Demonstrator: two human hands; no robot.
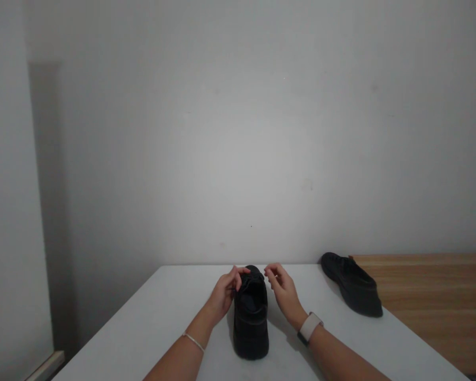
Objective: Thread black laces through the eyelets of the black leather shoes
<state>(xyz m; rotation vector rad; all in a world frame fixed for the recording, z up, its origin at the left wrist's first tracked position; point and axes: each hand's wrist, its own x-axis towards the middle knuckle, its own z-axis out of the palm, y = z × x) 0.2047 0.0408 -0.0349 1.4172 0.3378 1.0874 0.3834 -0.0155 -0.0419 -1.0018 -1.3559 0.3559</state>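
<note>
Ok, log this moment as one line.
left hand on near shoe | right hand beside it | far shoe on table, right side

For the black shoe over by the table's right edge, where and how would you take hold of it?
I'd pinch the heel wall of the shoe, coming down from above on the near side. The toe points away toward the wall, the heel faces the wearer, and the ankle opening appears to face up, so thumb and fingers could likely straddle that rim.
</note>
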